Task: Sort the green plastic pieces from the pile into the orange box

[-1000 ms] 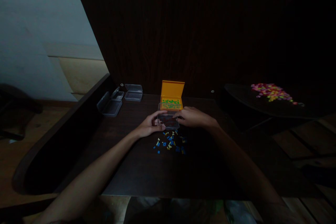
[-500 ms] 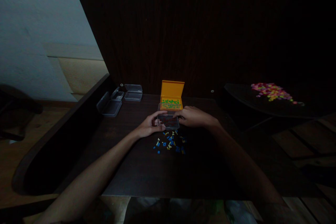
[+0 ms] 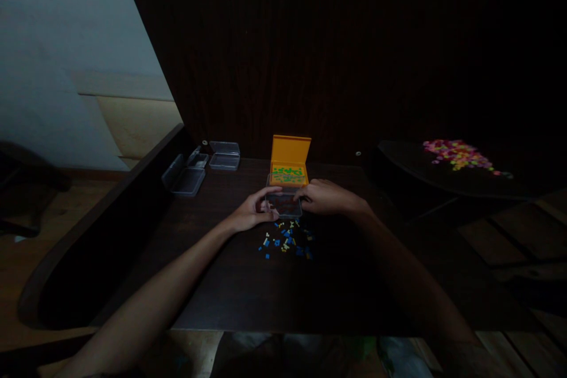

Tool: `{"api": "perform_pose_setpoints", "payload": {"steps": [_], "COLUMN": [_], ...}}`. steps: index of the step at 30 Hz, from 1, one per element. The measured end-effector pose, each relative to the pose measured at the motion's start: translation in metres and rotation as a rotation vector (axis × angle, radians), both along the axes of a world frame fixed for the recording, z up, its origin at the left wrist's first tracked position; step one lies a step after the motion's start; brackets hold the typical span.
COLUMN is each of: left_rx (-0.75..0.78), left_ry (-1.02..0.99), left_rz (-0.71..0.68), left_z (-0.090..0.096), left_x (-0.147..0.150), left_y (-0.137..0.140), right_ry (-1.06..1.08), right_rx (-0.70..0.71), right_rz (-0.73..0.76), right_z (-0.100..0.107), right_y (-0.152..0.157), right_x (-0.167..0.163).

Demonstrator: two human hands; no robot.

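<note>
A small clear plastic box [image 3: 289,207] with a raised lid stands on the dark desk, between my hands. My left hand [image 3: 257,211] grips its left side, thumb along the front and fingers behind. Over the box's right rim is my right hand [image 3: 319,196], its fingers curled together with the tips down at the inside; whatever they hold is too small or hidden. Just in front lie scattered small blue and pale yellow pieces [image 3: 287,241]. Behind the clear box, an open yellow box [image 3: 291,149] holds several small green pieces [image 3: 287,172].
On the left, open clear plastic boxes [image 3: 190,182] [image 3: 225,156] stand near the desk's raised side panel [image 3: 101,218]. A dark surface to the right bears a pile of pink, red and yellow bits [image 3: 460,155]. A dark wooden board [image 3: 283,59] rises behind.
Almost nothing differs. My right fingertips have shifted very slightly at the clear box's right side, while the left hand and the loose pieces stay in place.
</note>
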State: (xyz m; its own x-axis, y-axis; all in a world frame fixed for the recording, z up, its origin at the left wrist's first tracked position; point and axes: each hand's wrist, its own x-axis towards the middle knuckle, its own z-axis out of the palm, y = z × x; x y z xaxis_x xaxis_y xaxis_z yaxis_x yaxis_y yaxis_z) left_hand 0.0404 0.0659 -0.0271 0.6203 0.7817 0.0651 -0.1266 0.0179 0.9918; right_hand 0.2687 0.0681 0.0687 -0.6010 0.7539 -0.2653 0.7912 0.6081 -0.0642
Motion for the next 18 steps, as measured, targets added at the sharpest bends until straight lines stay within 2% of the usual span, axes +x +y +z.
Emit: {"api": "perform_pose_setpoints", "payload": {"steps": [18], "left_rx": [-0.004], "left_ry": [0.009], "left_rz": [0.007], "left_z": [0.0018], "left_x": [0.0010], "left_y": [-0.0006], "right_ry": [0.007], "right_rx": [-0.021], "right_rz": [-0.012], "right_z": [0.0045], "right_y": [-0.0015], "right_x": [0.0009]}}
